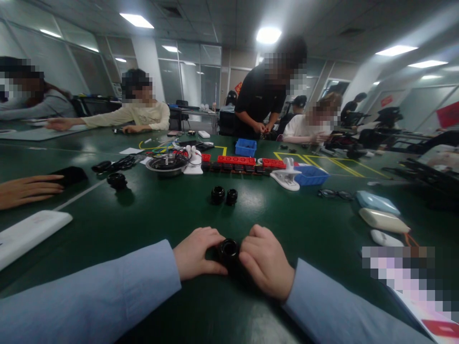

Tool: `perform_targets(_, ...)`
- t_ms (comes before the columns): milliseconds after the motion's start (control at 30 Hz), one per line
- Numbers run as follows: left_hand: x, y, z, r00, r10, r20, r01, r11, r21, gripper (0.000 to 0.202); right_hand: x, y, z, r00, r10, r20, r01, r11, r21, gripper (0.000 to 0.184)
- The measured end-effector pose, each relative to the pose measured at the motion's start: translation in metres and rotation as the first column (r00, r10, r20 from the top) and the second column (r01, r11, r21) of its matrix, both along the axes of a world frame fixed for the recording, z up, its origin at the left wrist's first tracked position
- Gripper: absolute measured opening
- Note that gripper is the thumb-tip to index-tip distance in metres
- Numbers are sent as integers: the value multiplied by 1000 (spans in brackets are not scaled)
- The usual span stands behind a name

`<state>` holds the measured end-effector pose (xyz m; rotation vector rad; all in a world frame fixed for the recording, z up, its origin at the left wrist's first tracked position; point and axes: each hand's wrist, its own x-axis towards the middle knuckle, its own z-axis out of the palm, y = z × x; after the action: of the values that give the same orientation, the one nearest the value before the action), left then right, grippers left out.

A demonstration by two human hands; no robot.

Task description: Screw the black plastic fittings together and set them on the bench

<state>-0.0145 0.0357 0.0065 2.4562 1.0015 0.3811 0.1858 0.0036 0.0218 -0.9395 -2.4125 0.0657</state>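
In the head view a glossy black hollow cylindrical fitting (229, 247) stands upright on the green table, its round opening facing up. My left hand (201, 252) has its thumb and fingers round the left side of this fitting. Against its right side is my right hand (266, 260), fingers curled closed; what lies inside them, if anything, is hidden. Farther up the table, two similar black fittings (217, 195) stand side by side, one slightly smaller. Another black fitting (117, 181) sits to the left.
Red socket strips (236, 160), a white clip stand (286, 177) and blue bins (311, 175) line the middle. Glasses (336, 194) and pouches (383, 220) are at right. A co-worker's hand (30, 190) rests at left near a white case (34, 231). Other people sit beyond.
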Motion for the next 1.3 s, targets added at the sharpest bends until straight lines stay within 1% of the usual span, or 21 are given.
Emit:
perform_targets(33, 0, 0, 0, 1000, -2, -5, 2, 1000, 0, 43, 2, 5, -1, 997, -76, 6, 76, 996, -50, 51)
perform_targets(100, 0, 0, -1, 1000, -5, -14, 5, 1000, 5, 45, 5, 14, -4, 978, -205, 29, 207, 970, -127, 40)
perform_targets(133, 0, 0, -1, 1000, -6, -14, 6, 1000, 8, 45, 5, 17, -5, 969, -244, 38, 247, 958, -149, 36)
perform_targets(200, 0, -1, -1, 1000, -5, -8, 5, 1000, 15, 45, 5, 19, -7, 963, -266, 40, 269, 949, -167, 33)
perform_targets(333, 0, -1, -1, 1000, -2, 0, 2, 1000, 14, 44, 1, 14, -8, 979, -204, 4, 202, 964, -172, 30)
perform_targets(533, -1, -1, 0, 1000, 0, -12, -1, 1000, -4, 45, 1, 8, -5, 986, -134, -101, 118, 982, -150, 31)
perform_targets(633, -1, -1, -1, 1000, -3, -9, 3, 1000, 7, 45, 1, 4, -4, 987, -92, -133, 76, 990, -117, 32)
perform_targets(767, 0, -1, -1, 1000, 0, -17, 0, 1000, 28, 45, 1, -2, -2, 986, -61, -153, 58, 998, -28, 38)
perform_targets(867, 1, -1, 0, 1000, -6, -22, 7, 999, 38, 44, 0, -4, 0, 997, 2, -78, 0, 1000, 20, 45)
perform_targets(933, 1, -1, -1, 1000, -7, -28, 8, 999, 44, 41, -2, -5, 2, 998, 65, 10, -65, 998, -3, 43)
perform_targets(1000, 2, -1, -2, 999, -3, -39, 5, 999, 51, 37, -4, -5, 4, 993, 95, 63, -93, 995, -40, 39)
perform_targets(1300, 2, -1, -3, 999, -2, -54, 6, 998, 62, 36, -7, -6, 6, 994, 104, 39, -102, 993, -52, 35)
